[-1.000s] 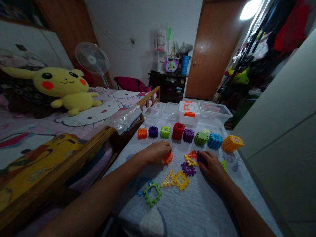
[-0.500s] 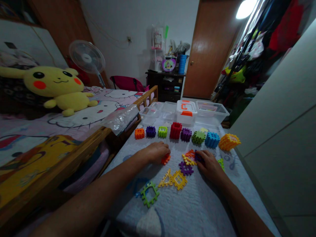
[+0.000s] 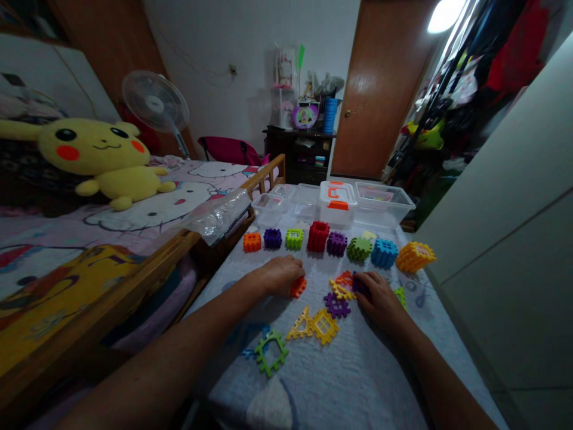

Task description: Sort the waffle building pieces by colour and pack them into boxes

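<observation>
My left hand (image 3: 283, 277) is closed with its fingertips on an orange interlocking tile (image 3: 298, 288), part of which they hide. Across a small gap, my right hand (image 3: 378, 294) curls its fingers over a dark purple interlocking tile (image 3: 359, 285), mostly covered. Beside it lie a yellow piece (image 3: 342, 290), a red-orange piece (image 3: 344, 278) and a purple tile (image 3: 336, 305). Closer to me are a yellow window tile (image 3: 324, 326), a yellow triangle piece (image 3: 301, 323) and a green frame tile (image 3: 271, 352) over blue pieces. A lime piece (image 3: 400, 296) shows right of my right hand.
Stacked tiles sorted by colour stand in a row beyond my hands, from an orange stack (image 3: 252, 242) to a yellow stack (image 3: 415, 257). Behind them are a lidded box (image 3: 338, 203) and clear bins (image 3: 384, 200). A wooden bed rail (image 3: 179, 248) runs along the left.
My left hand and the orange tile have shifted slightly left. My right hand stays in place on the dark purple tile.
</observation>
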`<state>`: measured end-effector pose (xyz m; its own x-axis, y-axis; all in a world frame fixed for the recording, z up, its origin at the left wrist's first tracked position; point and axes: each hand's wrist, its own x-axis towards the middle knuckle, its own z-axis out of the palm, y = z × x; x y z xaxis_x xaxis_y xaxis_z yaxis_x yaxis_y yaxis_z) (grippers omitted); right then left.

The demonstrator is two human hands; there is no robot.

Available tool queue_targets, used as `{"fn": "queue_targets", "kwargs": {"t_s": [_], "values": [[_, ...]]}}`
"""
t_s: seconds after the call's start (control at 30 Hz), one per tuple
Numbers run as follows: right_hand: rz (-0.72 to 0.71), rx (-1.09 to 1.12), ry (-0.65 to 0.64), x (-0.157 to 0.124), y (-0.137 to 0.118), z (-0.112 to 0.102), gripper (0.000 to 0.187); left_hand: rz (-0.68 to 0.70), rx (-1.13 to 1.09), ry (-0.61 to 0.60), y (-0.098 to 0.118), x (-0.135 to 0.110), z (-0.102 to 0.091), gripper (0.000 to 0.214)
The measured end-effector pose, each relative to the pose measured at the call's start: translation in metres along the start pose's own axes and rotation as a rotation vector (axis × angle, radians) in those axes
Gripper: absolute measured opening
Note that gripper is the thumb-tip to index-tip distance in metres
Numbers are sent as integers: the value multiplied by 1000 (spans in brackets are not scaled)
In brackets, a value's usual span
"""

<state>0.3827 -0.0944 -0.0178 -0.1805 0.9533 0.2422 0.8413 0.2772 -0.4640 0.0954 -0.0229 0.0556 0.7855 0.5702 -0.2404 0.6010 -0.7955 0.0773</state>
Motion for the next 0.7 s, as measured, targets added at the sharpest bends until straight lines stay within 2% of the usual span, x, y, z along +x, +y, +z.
{"fn": "queue_targets", "kwargs": {"t_s": [0.3, 0.47, 0.57, 0.7], "values": [[-10, -16, 14, -1, -2, 0, 36, 8, 9, 10, 1, 3, 0, 16], [-27, -24, 23, -2, 5, 4, 37, -16, -9, 99, -1, -10, -1, 28], [-33, -31, 28, -2, 8, 6, 38, -103, -27, 169, -22, -29, -9, 37], [-37, -24, 38, -2, 10, 7, 38, -334, -12, 245, -78, -54, -21, 41]]}}
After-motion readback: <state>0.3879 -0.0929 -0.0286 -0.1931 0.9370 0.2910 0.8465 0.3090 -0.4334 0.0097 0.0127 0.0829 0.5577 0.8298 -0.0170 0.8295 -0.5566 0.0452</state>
